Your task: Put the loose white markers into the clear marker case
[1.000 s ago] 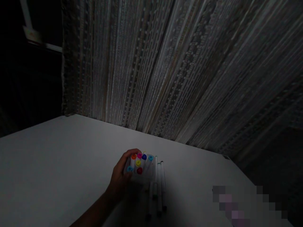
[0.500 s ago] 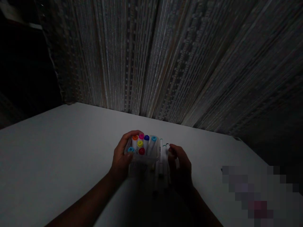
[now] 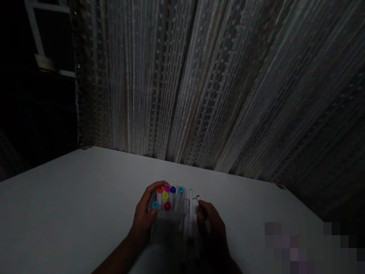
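Note:
A clear plastic box point(image 3: 171, 215) stands on the white table point(image 3: 71, 201) and holds several markers upright, their coloured caps point(image 3: 167, 196) facing up. My left hand point(image 3: 144, 219) is wrapped around the box's left side. To the right of the box, a few white markers point(image 3: 191, 213) lie on the table. My right hand point(image 3: 211, 226) rests on these loose markers with its fingers curled at their far ends; the dim light hides whether it grips one.
A striped curtain point(image 3: 216, 83) hangs right behind the table's far edge. A dark gap with a pale frame point(image 3: 37, 42) shows at the upper left. A blurred patch point(image 3: 308, 247) covers the lower right of the table.
My right hand came into view from below and settled on the loose markers beside the box. My left hand has kept its hold on the box.

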